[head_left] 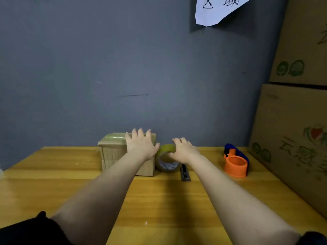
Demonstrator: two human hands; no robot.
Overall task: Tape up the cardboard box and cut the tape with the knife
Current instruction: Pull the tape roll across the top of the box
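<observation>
A small cardboard box [113, 152] stands on the wooden table against the grey wall, with shiny tape across its top. My left hand [140, 143] lies flat on the box's top right part, fingers spread. Just right of the box stands a roll of yellowish packing tape [165, 162] on its edge. My right hand [184, 149] curls over the roll, thumb inside the core and fingers over the top. A black utility knife [184, 173] lies on the table just in front of the roll, below my right wrist.
An orange and blue tape dispenser [236, 161] sits at the right on the wooden table [159, 200]. Large printed cardboard cartons [297, 121] are stacked along the right edge. A paper sign [217, 9] hangs on the wall.
</observation>
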